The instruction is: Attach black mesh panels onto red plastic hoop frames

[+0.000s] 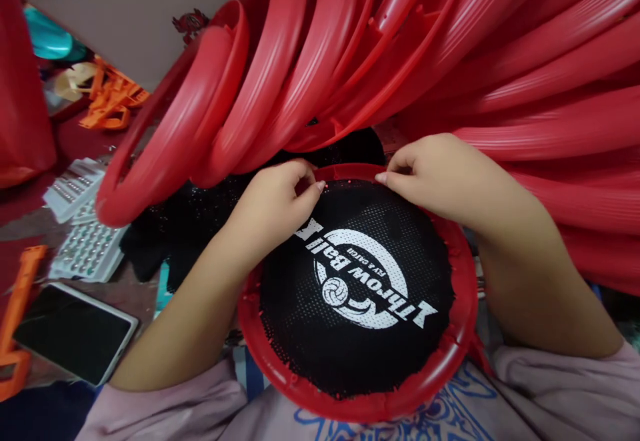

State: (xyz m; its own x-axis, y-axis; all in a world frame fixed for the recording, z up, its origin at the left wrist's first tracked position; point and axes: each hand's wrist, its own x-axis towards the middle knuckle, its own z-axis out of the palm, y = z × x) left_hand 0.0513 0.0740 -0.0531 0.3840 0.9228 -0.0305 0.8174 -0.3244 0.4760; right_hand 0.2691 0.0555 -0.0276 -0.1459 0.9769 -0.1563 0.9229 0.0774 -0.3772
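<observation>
A red plastic ring (pixel 457 334) rests on my lap, filled by a black mesh disc (pixel 320 348) printed in white with "Throw Ball". My left hand (pixel 273 204) is closed in a pinch at the far rim, pressing the mesh edge. My right hand (pixel 430 171) also pinches at the far rim, fingertips together on the mesh edge a little to the right. Both hands nearly meet at the top of the ring.
Many red plastic rings (pixel 280 81) are stacked and lean over from the back and right. Loose black mesh (pixel 175 228) lies at the left. Further left lie a dark tablet (pixel 75 331), white trays (pixel 87 251) and orange plastic parts (pixel 113 101).
</observation>
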